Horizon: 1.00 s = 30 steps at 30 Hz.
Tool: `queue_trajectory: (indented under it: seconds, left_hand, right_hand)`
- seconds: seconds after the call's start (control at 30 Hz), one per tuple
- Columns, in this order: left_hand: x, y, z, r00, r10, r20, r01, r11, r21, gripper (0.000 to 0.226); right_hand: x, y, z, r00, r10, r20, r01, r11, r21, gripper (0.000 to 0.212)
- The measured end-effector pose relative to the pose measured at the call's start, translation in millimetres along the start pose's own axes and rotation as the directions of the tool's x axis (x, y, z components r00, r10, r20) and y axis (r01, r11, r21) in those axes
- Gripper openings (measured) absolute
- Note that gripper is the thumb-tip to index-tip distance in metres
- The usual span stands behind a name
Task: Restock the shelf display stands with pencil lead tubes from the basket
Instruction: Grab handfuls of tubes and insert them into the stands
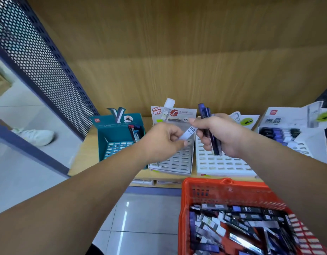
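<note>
The grip of the left hand (pixel 163 139) is clamped on the 8 o'clock end of a white lead tube (pixel 188 133) marked HB 0.5. Its other end is touched by the right hand (pixel 221 134), whose grip is closed on dark blue tubes (pixel 213 137). The white tube is held above the grey display stand (pixel 179 161). The red basket (pixel 201 183), with many tubes in it, is seen at 5 o'clock.

White tube (pixel 188 132), marked HB 0.5, tilted, frame centre; left hand (pixel 164 140) pinches lower end, right hand (pixel 219 133) upper end. Dark blue tubes (pixel 212 133) bundled near upright in right hand. Orange basket (pixel 201 188) at 5 o'clock, heaped with loose tubes (pixel 232 227). Slotted display stands in row: teal stand (pixel 103 142) at 9 o'clock, grey stand (pixel 179 161) and white stand (pixel 223 164) mostly unfilled at 5 o'clock, boxed stand (pixel 315 144) at 3 o'clock.
</note>
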<state>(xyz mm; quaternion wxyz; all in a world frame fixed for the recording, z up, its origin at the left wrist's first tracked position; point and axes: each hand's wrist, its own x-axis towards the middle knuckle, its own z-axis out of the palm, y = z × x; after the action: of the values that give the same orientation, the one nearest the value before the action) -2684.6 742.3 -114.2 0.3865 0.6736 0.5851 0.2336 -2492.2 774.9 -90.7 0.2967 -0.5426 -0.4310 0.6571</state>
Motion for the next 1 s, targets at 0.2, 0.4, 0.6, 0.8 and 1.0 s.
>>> queue_trajectory:
  seconds: [0.2, 0.4, 0.6, 0.8, 1.0]
  left_hand:
    - [-16, 37, 11, 0.999, -0.013, 0.043, 0.021, 0.983, -0.184, 0.008]
    - [-14, 56, 45, 0.997, -0.052, 0.060, 0.063, 0.977, -0.205, 0.010]
    - [10, 51, 90, 0.983, -0.162, 0.089, 0.171, 0.979, -0.111, 0.014]
    - [37, 25, 121, 0.977, -0.149, 0.151, 0.143, 0.989, 0.048, 0.015]
    - [51, 11, 138, 0.983, -0.151, 0.108, 0.140, 0.985, 0.104, 0.022]
  right_hand:
    - [-34, -11, -33, 0.990, -0.135, -0.037, 0.126, 0.975, -0.184, 0.012]
    - [-66, -18, -62, 0.956, -0.270, -0.118, 0.189, 0.869, -0.458, 0.013]
    - [-72, -5, -97, 0.912, -0.322, -0.255, 0.084, 0.754, -0.651, 0.024]
    - [-49, 19, -121, 0.902, -0.366, -0.231, 0.031, 0.587, -0.809, 0.022]
    - [-39, 38, -150, 0.920, -0.318, -0.232, 0.033, 0.650, -0.760, 0.017]
